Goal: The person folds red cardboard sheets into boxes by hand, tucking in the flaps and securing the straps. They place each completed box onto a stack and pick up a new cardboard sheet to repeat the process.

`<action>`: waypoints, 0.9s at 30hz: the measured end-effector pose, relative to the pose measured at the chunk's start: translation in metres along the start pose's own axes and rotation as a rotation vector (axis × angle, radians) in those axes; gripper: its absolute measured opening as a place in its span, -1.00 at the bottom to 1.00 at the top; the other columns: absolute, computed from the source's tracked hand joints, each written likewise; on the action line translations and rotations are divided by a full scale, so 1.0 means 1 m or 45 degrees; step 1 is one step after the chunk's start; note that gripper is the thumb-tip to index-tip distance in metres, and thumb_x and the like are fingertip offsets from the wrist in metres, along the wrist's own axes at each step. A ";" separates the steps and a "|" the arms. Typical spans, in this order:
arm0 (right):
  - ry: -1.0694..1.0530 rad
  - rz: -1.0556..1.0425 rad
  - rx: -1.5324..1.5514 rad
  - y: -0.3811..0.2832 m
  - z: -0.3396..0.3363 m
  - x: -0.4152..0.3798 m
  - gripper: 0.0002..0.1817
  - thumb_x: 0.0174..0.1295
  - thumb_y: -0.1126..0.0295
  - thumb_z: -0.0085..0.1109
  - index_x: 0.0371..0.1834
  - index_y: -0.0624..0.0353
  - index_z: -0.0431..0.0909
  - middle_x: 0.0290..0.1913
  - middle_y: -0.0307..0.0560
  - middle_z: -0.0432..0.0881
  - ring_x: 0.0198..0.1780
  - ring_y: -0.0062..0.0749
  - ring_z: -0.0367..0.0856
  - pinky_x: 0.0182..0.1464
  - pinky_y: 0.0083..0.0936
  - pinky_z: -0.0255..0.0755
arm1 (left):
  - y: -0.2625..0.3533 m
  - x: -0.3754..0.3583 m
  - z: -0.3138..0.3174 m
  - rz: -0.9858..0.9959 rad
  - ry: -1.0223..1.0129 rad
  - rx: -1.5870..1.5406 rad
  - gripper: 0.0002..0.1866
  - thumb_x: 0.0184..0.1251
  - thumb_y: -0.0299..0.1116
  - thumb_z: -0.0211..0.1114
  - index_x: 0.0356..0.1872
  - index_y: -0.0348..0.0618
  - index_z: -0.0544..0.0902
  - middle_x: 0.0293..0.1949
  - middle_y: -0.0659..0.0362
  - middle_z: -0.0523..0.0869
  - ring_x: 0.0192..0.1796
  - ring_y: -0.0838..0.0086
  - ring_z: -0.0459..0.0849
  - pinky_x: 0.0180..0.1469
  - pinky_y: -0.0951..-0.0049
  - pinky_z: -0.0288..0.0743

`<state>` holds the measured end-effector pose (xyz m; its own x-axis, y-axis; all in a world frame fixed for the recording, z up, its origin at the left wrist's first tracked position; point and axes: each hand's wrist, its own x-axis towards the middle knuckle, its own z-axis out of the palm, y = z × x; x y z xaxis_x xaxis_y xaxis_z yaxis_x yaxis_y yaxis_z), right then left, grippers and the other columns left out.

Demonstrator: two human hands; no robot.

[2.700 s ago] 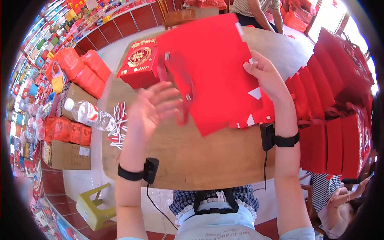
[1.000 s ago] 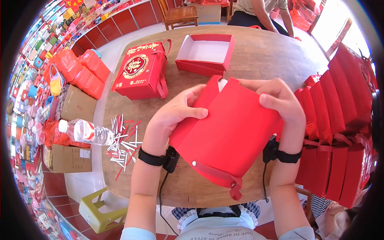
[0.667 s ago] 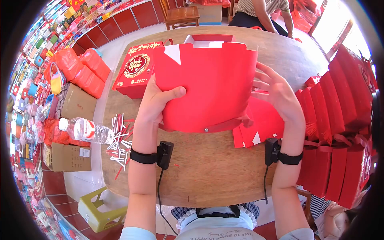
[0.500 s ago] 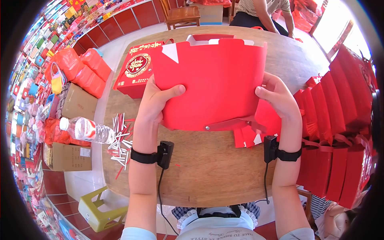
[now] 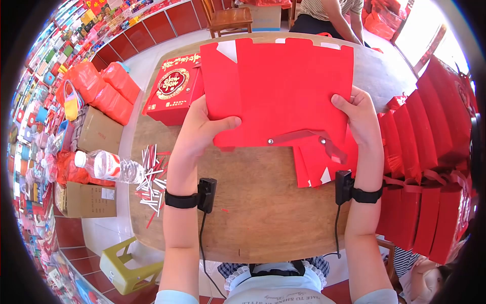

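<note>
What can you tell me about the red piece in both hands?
The red piece looks like card, creased near its left side, with a notched far edge. A red strap is fixed near its close edge by two shiny studs. The left hand and right hand grip its sides above the table.

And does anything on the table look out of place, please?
Only the red and white strips look untidy: they lie scattered and crisscrossed beside the plastic bottle, with one small red scrap apart.
</note>
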<state>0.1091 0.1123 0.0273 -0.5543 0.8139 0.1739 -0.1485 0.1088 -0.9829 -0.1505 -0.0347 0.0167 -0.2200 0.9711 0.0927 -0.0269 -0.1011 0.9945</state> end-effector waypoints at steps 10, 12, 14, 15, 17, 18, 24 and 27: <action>-0.086 0.100 -0.047 0.005 0.028 -0.005 -0.55 0.25 0.30 0.10 0.14 0.29 0.33 0.04 -0.15 0.49 0.08 -0.56 0.40 0.12 -0.59 0.27 | -0.006 0.002 0.030 0.148 0.224 -0.251 -0.34 0.19 -0.22 0.28 0.23 -0.24 0.18 0.14 0.10 0.39 0.21 0.41 0.33 0.22 0.37 0.22; -0.077 0.059 0.079 0.009 0.036 -0.003 -0.54 0.25 0.31 0.09 0.17 0.26 0.30 0.02 -0.16 0.50 0.06 -0.55 0.41 0.13 -0.59 0.26 | -0.016 0.006 0.035 0.316 0.410 -0.220 -0.36 0.22 -0.14 0.23 0.22 -0.23 0.20 0.09 0.09 0.40 0.17 0.42 0.35 0.21 0.39 0.20; -0.161 0.015 0.141 0.015 0.043 -0.001 -0.54 0.26 0.33 0.08 0.19 0.23 0.26 0.03 -0.16 0.48 0.07 -0.56 0.40 0.14 -0.58 0.26 | -0.029 0.009 0.032 0.353 0.552 -0.054 -0.39 0.23 -0.13 0.22 0.19 -0.23 0.24 0.06 0.09 0.41 0.13 0.45 0.37 0.19 0.42 0.21; -0.146 -0.012 0.206 0.022 0.046 0.000 -0.55 0.27 0.34 0.07 0.19 0.22 0.25 0.04 -0.16 0.47 0.08 -0.56 0.39 0.14 -0.57 0.26 | -0.030 0.008 0.034 0.400 0.569 -0.108 -0.41 0.23 -0.14 0.21 0.18 -0.23 0.26 0.04 0.10 0.42 0.12 0.45 0.38 0.17 0.43 0.22; -0.148 -0.032 0.285 0.029 0.050 0.000 -0.54 0.29 0.32 0.02 0.21 0.18 0.19 0.07 -0.15 0.44 0.12 -0.55 0.37 0.16 -0.54 0.24 | -0.026 0.005 0.035 0.436 0.571 -0.217 -0.46 0.23 -0.18 0.21 0.15 -0.23 0.31 0.01 0.11 0.45 0.08 0.45 0.42 0.15 0.45 0.26; -0.148 -0.031 0.287 0.031 0.051 -0.001 -0.54 0.29 0.32 0.02 0.21 0.18 0.19 0.07 -0.15 0.44 0.12 -0.55 0.37 0.16 -0.54 0.24 | -0.022 0.003 0.033 0.434 0.572 -0.215 -0.46 0.23 -0.18 0.21 0.15 -0.23 0.31 0.01 0.11 0.45 0.08 0.45 0.42 0.15 0.45 0.26; -0.179 0.052 0.706 0.050 0.058 0.002 -0.63 0.31 0.31 -0.03 0.14 0.14 0.22 0.03 -0.22 0.42 0.08 -0.62 0.37 0.11 -0.59 0.26 | -0.025 -0.004 0.017 0.233 0.560 -0.277 -0.64 0.23 -0.34 0.20 0.01 -0.22 0.40 -0.06 0.16 0.48 0.00 0.51 0.45 0.06 0.50 0.33; -0.086 -0.009 0.621 0.053 0.064 0.001 -0.67 0.28 0.40 -0.02 0.09 0.14 0.24 0.00 -0.24 0.41 0.02 -0.67 0.37 0.08 -0.63 0.26 | -0.033 -0.007 0.012 0.313 0.621 -0.077 -0.68 0.14 -0.52 0.23 -0.08 -0.18 0.39 -0.14 0.19 0.47 -0.04 0.52 0.44 0.05 0.51 0.32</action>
<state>0.0486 0.0822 -0.0204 -0.6013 0.7735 0.2001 -0.5098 -0.1786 -0.8416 -0.1362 -0.0352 -0.0159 -0.6527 0.7060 0.2748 0.0293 -0.3390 0.9403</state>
